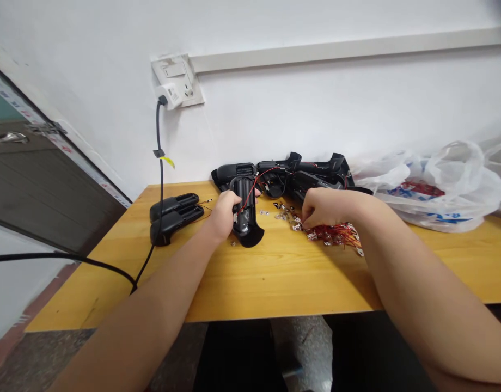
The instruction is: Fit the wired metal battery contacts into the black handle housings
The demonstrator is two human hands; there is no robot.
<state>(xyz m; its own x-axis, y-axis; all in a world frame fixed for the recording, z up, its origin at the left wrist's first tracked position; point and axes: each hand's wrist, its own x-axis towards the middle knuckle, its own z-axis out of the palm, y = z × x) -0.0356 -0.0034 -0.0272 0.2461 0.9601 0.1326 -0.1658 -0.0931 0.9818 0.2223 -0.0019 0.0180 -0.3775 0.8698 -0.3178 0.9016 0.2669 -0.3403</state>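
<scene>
My left hand (225, 214) grips an open black plastic housing (246, 223) that stands on the yellow wooden table (275, 288) with its flared end toward me. A thin red wire (254, 182) runs from the housing's hollow shell toward the black parts behind it. My right hand (326, 208) curls downward at the edge of a heap of small metal terminals with red wires (334, 235). Its fingertips are at the heap, and whatever lies beneath them is hidden.
Several black housings (283, 177) lie in a heap against the wall, and a pair (175, 216) lies to the left. A white plastic bag (434, 188) sits at the right. A black cable (159, 163) runs from a wall socket (177, 81) down past the table's left side.
</scene>
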